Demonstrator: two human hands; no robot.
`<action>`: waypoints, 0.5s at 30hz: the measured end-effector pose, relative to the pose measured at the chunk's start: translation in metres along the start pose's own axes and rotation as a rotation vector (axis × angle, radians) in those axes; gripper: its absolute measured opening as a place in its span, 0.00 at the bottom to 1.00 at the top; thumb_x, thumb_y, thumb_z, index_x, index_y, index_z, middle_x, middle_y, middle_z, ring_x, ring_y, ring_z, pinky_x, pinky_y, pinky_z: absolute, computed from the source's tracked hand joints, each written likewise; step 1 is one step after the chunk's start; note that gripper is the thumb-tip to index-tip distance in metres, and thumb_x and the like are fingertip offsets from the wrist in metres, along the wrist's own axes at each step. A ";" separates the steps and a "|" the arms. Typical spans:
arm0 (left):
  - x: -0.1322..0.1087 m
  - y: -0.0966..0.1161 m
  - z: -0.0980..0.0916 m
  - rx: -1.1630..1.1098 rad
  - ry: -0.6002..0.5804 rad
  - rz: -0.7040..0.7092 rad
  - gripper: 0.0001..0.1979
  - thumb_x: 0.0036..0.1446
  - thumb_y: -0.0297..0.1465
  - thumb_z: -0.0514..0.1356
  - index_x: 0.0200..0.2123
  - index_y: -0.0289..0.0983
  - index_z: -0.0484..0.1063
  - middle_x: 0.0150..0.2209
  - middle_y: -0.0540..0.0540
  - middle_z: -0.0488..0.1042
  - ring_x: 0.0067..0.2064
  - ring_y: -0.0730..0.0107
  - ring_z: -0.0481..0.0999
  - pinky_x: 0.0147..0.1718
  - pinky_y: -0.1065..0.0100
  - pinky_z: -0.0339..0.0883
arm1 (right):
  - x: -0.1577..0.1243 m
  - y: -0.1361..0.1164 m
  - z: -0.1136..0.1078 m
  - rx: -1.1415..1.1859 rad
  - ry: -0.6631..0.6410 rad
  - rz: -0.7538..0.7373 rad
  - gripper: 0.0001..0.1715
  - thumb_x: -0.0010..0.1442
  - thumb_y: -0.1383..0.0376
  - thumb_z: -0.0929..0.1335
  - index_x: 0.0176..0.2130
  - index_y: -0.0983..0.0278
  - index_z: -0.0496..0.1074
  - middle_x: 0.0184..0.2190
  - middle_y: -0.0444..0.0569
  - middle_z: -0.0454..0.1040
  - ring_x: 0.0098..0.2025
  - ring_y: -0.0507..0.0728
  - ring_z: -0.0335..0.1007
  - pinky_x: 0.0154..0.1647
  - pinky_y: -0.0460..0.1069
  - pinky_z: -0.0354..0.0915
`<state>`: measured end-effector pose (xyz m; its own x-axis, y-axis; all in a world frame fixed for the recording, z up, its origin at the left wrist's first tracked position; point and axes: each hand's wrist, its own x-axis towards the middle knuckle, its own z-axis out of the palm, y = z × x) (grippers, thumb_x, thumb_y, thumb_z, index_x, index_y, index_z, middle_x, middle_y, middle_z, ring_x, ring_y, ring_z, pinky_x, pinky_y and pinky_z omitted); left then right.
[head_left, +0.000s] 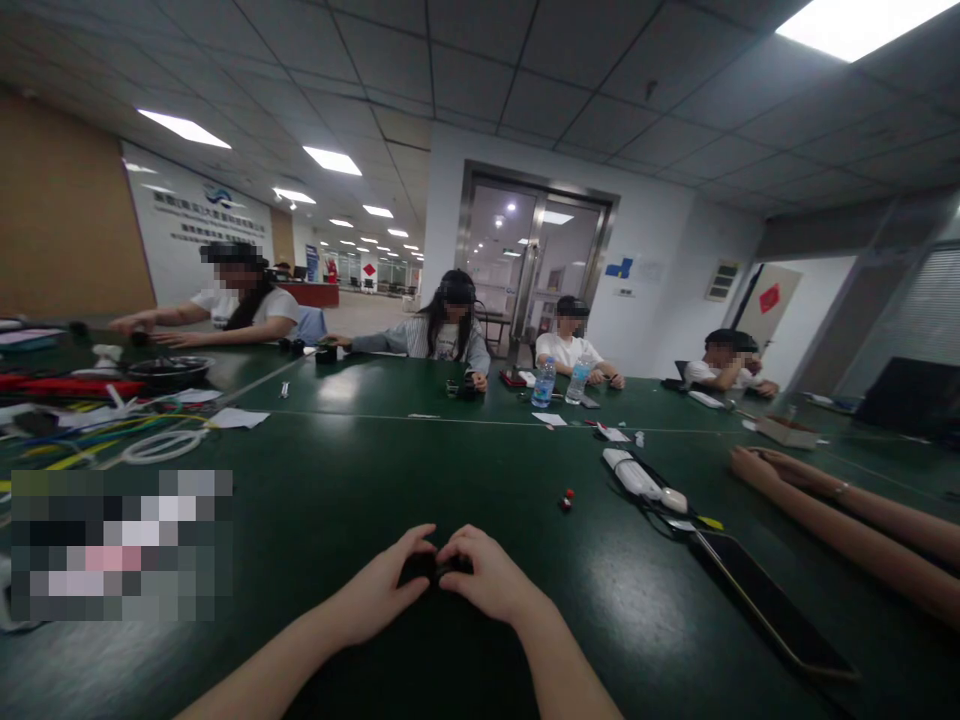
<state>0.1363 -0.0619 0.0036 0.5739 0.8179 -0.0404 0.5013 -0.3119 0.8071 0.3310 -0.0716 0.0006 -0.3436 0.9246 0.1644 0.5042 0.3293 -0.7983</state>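
Green tabletop (330,490), glossy, crossed by pale seams and bright with lamp reflections. Beyond it, tiled ceiling (480,85) with lit panels (332,160), metal-framed glass doors (495,240), lettered wall sign (214,210) far left. Four seated people (448,342) along the far side.

Centre foreground: left hand (384,590) and right hand (484,577) close together over the near tabletop, fingers and thumbs curved around a small dark object (441,571) between the fingertips. Cannot tell whether gripped by either or merely touched. Ahead and to the right, alone on the green, a small red-topped item (566,501). Farther right, white power strip (630,473) with dark cord, rounded white piece (673,500) just beside, flat dark-screened device (772,600) nearest.

Containers: two clear plastic bottles (544,382) with blue labels, upright, near the far side; fill level hard to read. Shallow box (786,435) at right, contents too small to identify. Dark round dish (171,377) at left, contents likewise unclear; coiled cables (161,447) and paper sheets (240,418) nearby.

Hidden or cut off: lower left masked by a pixelated patch (120,545). Neighbouring person's forearms (832,510) at the right edge, body out of frame. Dark screen-like panel (915,398) cut by the same edge. Dark object mostly covered by fingers.
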 end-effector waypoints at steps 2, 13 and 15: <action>0.000 0.001 0.000 -0.008 -0.001 0.011 0.29 0.51 0.33 0.53 0.57 0.42 0.48 0.53 0.48 0.65 0.54 0.67 0.62 0.55 0.63 0.51 | 0.003 0.001 -0.003 0.115 0.166 -0.004 0.11 0.48 0.63 0.67 0.35 0.60 0.71 0.37 0.45 0.67 0.38 0.54 0.63 0.39 0.49 0.59; 0.001 -0.009 -0.001 0.026 0.018 0.020 0.24 0.51 0.35 0.54 0.52 0.41 0.59 0.53 0.47 0.64 0.54 0.65 0.62 0.54 0.62 0.53 | 0.016 0.025 -0.012 0.721 0.593 0.201 0.21 0.47 0.54 0.68 0.40 0.62 0.67 0.36 0.48 0.71 0.31 0.52 0.65 0.30 0.46 0.61; -0.001 -0.005 -0.002 0.044 0.010 0.051 0.20 0.51 0.35 0.53 0.50 0.42 0.62 0.50 0.48 0.66 0.52 0.65 0.64 0.52 0.63 0.56 | 0.016 0.029 -0.014 0.781 0.642 0.227 0.21 0.47 0.54 0.68 0.40 0.62 0.67 0.35 0.47 0.70 0.29 0.50 0.64 0.28 0.45 0.61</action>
<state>0.1318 -0.0600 0.0008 0.5929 0.8053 0.0067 0.4993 -0.3741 0.7815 0.3511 -0.0446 -0.0121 0.2980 0.9528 0.0580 -0.2290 0.1303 -0.9647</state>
